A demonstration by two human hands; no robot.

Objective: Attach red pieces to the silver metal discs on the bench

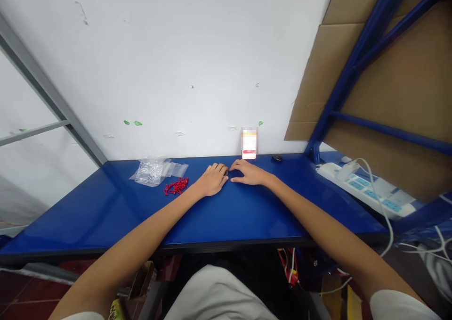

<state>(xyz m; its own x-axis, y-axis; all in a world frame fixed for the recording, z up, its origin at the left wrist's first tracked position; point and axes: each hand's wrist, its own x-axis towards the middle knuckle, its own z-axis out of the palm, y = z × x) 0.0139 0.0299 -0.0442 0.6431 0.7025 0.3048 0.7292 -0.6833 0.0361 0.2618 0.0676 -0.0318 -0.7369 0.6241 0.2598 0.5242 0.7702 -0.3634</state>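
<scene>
My left hand (213,179) rests over the blue table, fingers curled and thumb close to the fingertips. A small dark-edged thing shows at its fingertips, too small to name. Facing it, my right hand (248,173) has thumb and forefinger apart, with their tips close to the left fingertips; nothing shows in its grasp. To the left of my left hand lies a heap of red cords (176,186). Behind the cords are clear plastic bags (152,171), some apparently with small contents that I cannot make out.
A lit phone (249,143) leans on the white wall behind my right hand. Near it sits a small black object (277,158). At right are a white power strip (367,190) with a cable, and a blue metal frame (348,82) before cardboard. The blue table (229,221) has a dark front edge.
</scene>
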